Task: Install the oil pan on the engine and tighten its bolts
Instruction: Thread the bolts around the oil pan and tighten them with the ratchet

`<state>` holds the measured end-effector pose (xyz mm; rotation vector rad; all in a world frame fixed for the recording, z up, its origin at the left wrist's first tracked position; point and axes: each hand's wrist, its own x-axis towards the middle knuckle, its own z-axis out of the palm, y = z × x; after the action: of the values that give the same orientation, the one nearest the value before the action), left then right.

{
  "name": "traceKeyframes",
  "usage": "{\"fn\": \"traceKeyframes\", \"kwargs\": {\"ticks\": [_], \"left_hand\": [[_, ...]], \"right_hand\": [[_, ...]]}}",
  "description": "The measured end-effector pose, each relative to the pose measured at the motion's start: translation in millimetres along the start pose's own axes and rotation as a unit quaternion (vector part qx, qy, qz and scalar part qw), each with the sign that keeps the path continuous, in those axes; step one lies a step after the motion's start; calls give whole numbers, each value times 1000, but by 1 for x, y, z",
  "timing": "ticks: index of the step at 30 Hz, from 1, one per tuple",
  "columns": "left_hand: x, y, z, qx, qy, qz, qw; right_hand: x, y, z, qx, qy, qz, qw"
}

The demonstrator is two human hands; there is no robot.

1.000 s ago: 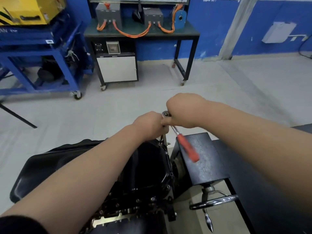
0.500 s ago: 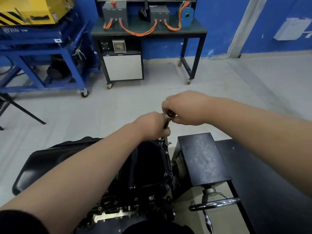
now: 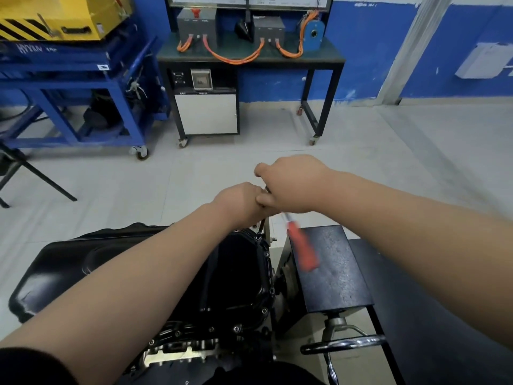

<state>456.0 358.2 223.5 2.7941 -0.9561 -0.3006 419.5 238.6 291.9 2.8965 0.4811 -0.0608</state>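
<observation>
Ratchet back rightward under right hand, beside oil pan

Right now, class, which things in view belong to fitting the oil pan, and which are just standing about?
In use: oil pan; ratchet, orange handle, gripped by left hand and right hand; rim bolt.
Standing about: green-topped bench; blue trolley; yellow machine.

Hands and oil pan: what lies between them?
In the head view, the thin extension bar of the ratchet runs down from the left hand and right hand to the far rim of the oil pan.
</observation>
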Motion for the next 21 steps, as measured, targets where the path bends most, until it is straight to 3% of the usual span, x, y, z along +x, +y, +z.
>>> {"fn": "traceKeyframes", "kwargs": {"ticks": [2,5,7,12,16,18,21], "left_hand": [[-2,1,0,-7,-4,-11,1000],[0,-2,0,-6,-2,7,1000],[-1,-4,-2,-7,-11,3,1000],[-2,-6,4,-58,-21,-40,997],[-3,-1,5,-12,-13,-11,1000],[-4,-1,2,-1,-4,-5,1000],[-4,-2,2,-8,10,-11,1000]], "right_hand": [[2,-5,2,40,-32,28,998],[3,3,-2,38,-42,-55,997],[3,11,-7,33,-37,-61,997],[3,-1,8,49,1,42,998],[4,8,-1,63,-40,-50,996],[3,17,-5,47,-24,-69,996],[1,9,7,7,31,-15,999]]}}
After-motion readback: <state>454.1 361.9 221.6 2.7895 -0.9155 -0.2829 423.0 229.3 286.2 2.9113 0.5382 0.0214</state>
